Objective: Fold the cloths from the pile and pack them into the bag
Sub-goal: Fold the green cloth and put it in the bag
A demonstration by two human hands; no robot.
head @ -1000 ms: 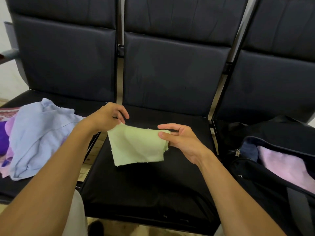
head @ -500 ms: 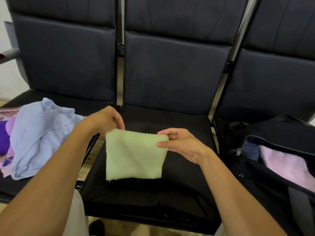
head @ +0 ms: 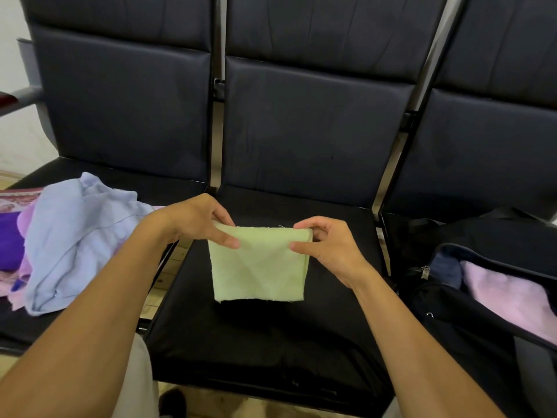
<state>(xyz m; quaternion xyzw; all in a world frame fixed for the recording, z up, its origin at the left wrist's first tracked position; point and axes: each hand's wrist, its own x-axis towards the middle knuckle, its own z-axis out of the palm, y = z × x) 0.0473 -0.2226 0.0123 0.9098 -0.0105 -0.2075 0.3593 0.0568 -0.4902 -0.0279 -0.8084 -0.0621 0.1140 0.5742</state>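
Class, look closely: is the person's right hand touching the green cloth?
Touching. The head view shows the right hand pinching the top right corner of the green cloth, thumb in front, other fingers over the upper edge.

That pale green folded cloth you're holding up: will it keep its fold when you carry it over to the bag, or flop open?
Probably floppy: the pale green folded cloth hangs limp below the left hand and right hand, which pinch its top corners. It looks light, since fingertip pinches alone carry it. The layers may slip apart if one corner is released, so supporting it underneath seems safer.
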